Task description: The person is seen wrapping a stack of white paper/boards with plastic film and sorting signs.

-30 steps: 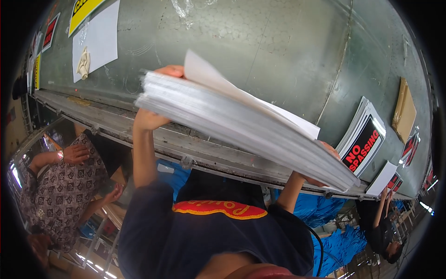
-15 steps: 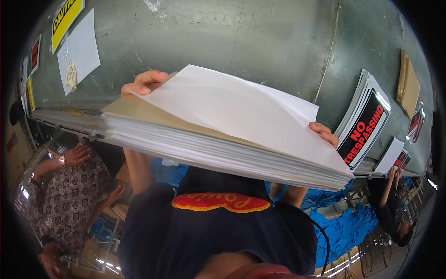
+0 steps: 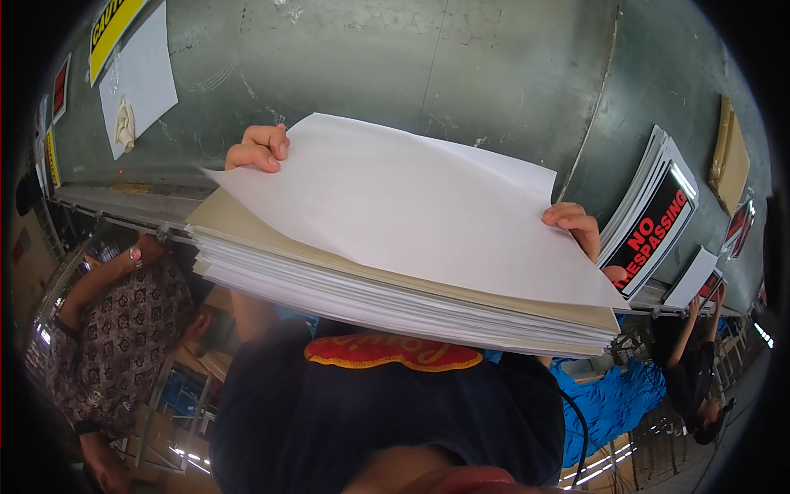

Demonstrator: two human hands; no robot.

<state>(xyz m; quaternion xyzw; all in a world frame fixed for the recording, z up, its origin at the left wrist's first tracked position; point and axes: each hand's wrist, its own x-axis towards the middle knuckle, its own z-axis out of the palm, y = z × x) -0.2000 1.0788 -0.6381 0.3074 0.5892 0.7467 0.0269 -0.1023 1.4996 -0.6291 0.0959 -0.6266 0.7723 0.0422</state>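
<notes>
- The thick stack of white sheets (image 3: 395, 288) lies between both hands, its long axis running left to right, tilted down toward the right.
- The left hand (image 3: 259, 148) curls shut over the far left corner.
- The right hand (image 3: 576, 226) grips the right edge, fingers closed over the lifted top sheet (image 3: 411, 206).
- Both hands sit equally close.

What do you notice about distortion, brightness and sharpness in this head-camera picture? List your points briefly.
Head view: fisheye bends the grey wall and its ledge, with black corners; the white top sheet is bright yet keeps its edges; the stack of sheets and both the left hand and right hand look sharp; bright streaks glare at the lower rim.
</notes>
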